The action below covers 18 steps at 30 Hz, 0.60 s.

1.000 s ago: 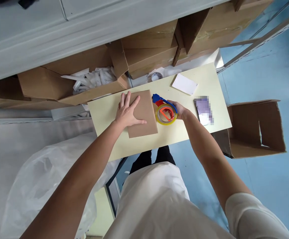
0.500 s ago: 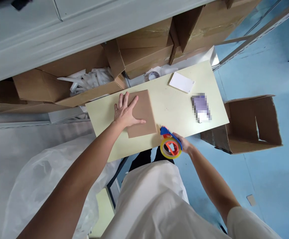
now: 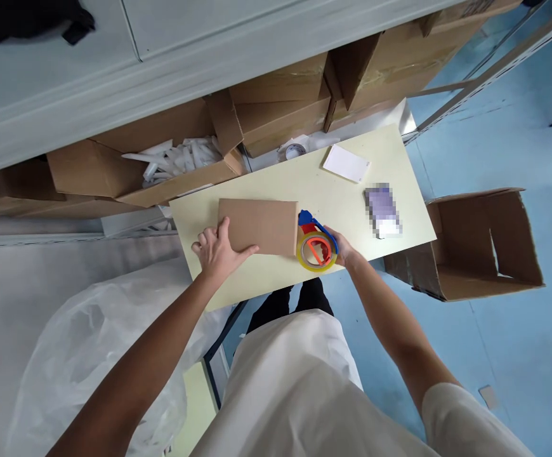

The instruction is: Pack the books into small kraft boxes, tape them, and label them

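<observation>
A closed brown cardboard box (image 3: 261, 226) lies flat on the pale yellow table (image 3: 238, 279), its long side running left to right. My left hand (image 3: 216, 254) grips the box's near left corner, thumb along the near edge and the other fingers bent at the left side. In my right hand (image 3: 343, 247) is a blue and red tape dispenser (image 3: 310, 224) with a roll of yellowish tape. The dispenser's head is close against the right end of the box; whether tape touches the cardboard cannot be made out.
Right of the box on the table lie a white card stack (image 3: 346, 163) and a blurred purple item (image 3: 381, 206). Behind stand open cartons, one holding white wrapped pieces (image 3: 181, 158), and a tape roll (image 3: 295, 150). An open carton (image 3: 485, 241) stands at right, clear plastic (image 3: 99, 343) at left.
The box has turned from upright to lengthwise across the table. My left hand went from flat on top to its near left corner. My right hand brought the dispenser up to its right end.
</observation>
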{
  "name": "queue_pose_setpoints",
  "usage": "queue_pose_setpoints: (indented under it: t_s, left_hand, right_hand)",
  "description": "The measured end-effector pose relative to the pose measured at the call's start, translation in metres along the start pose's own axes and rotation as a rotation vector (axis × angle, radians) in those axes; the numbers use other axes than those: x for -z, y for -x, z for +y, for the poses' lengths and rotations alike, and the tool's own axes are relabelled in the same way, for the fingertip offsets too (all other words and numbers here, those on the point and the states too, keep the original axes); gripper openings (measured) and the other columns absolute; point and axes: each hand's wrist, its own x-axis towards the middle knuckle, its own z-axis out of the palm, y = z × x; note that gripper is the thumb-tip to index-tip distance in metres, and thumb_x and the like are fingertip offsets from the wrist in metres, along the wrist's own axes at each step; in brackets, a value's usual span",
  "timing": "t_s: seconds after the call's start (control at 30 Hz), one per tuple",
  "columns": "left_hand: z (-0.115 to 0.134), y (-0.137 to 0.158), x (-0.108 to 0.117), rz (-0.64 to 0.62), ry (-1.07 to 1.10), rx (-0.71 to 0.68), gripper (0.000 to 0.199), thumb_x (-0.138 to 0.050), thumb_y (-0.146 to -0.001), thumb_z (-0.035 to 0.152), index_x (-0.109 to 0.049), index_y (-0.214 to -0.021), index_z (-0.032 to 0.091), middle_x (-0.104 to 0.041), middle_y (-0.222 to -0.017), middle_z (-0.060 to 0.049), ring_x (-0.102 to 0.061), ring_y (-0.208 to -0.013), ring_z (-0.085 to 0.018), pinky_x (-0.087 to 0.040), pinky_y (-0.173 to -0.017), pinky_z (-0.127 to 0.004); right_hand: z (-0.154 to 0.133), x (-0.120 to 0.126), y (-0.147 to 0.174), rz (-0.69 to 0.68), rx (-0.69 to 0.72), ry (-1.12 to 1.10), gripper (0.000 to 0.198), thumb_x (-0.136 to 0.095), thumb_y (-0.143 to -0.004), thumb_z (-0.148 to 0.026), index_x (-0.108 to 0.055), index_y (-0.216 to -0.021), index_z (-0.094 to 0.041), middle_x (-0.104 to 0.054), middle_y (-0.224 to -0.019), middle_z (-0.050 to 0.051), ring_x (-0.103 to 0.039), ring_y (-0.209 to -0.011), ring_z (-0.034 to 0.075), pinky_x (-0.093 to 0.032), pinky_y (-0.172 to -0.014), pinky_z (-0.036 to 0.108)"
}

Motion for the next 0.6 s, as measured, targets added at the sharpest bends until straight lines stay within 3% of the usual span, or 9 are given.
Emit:
queue_pose_setpoints:
  t_s: [0.1,0.17,0.23,0.33,0.47,0.6]
  left_hand:
    - [0.006,-0.005,0.001,0.008,-0.033,-0.16,0.115,-0.063,-0.055,0.073,-0.023,-0.143,0.011,-0.022,-0.144,-0.029,-0.021,-0.13,-0.048,-0.025,-0.095,-0.061]
    - [0.022,-0.017,0.001,-0.006,-0.062,-0.334,0.12,-0.067,-0.049,0.074,-0.022,-0.145,0.016,-0.011,-0.151,-0.024,-0.015,-0.133,-0.049,-0.018,-0.1,-0.061]
    - [0.039,-0.029,0.0,-0.034,-0.078,-0.443,0.124,-0.067,-0.047,0.074,-0.018,-0.147,0.021,-0.01,-0.153,-0.02,-0.015,-0.133,-0.048,-0.01,-0.103,-0.061]
    - [0.054,-0.039,-0.003,-0.058,-0.074,-0.445,0.124,-0.066,-0.047,0.075,-0.014,-0.148,0.025,-0.02,-0.15,-0.018,-0.024,-0.13,-0.046,-0.006,-0.104,-0.062]
    - [0.055,-0.04,-0.004,-0.079,-0.082,-0.4,0.126,-0.069,-0.045,0.074,-0.015,-0.148,0.025,-0.027,-0.146,-0.017,-0.027,-0.127,-0.045,-0.006,-0.104,-0.062]
    - [0.054,-0.04,-0.004,-0.099,-0.091,-0.392,0.128,-0.07,-0.042,0.074,-0.017,-0.147,0.025,-0.028,-0.145,-0.018,-0.027,-0.126,-0.044,-0.006,-0.104,-0.062]
  right_hand:
    - [-0.034,-0.005,-0.009,-0.059,-0.068,0.118,0.034,-0.04,-0.092,-0.042,-0.061,-0.086,-0.016,-0.069,-0.075,0.007,-0.065,-0.069,0.019,-0.055,-0.071,0.031]
    - [-0.046,-0.008,-0.015,-0.09,-0.109,0.168,0.033,-0.041,-0.092,-0.04,-0.061,-0.089,-0.015,-0.069,-0.076,0.007,-0.064,-0.068,0.019,-0.055,-0.07,0.032]
    - [-0.051,-0.009,-0.02,-0.119,-0.124,0.191,0.031,-0.042,-0.092,-0.039,-0.061,-0.092,-0.014,-0.069,-0.078,0.008,-0.064,-0.069,0.018,-0.055,-0.071,0.032]
    - [-0.048,-0.002,-0.026,-0.107,-0.124,0.212,0.031,-0.044,-0.091,-0.039,-0.062,-0.094,-0.014,-0.07,-0.081,0.008,-0.065,-0.072,0.019,-0.055,-0.072,0.031]
    - [-0.026,0.019,-0.018,-0.074,-0.13,0.199,0.038,-0.042,-0.091,-0.046,-0.064,-0.098,-0.016,-0.07,-0.093,0.009,-0.066,-0.084,0.02,-0.054,-0.08,0.032]
    - [-0.007,0.041,0.003,-0.05,-0.252,0.226,0.038,-0.045,-0.089,-0.048,-0.066,-0.101,-0.019,-0.07,-0.098,0.01,-0.066,-0.089,0.021,-0.054,-0.083,0.035]
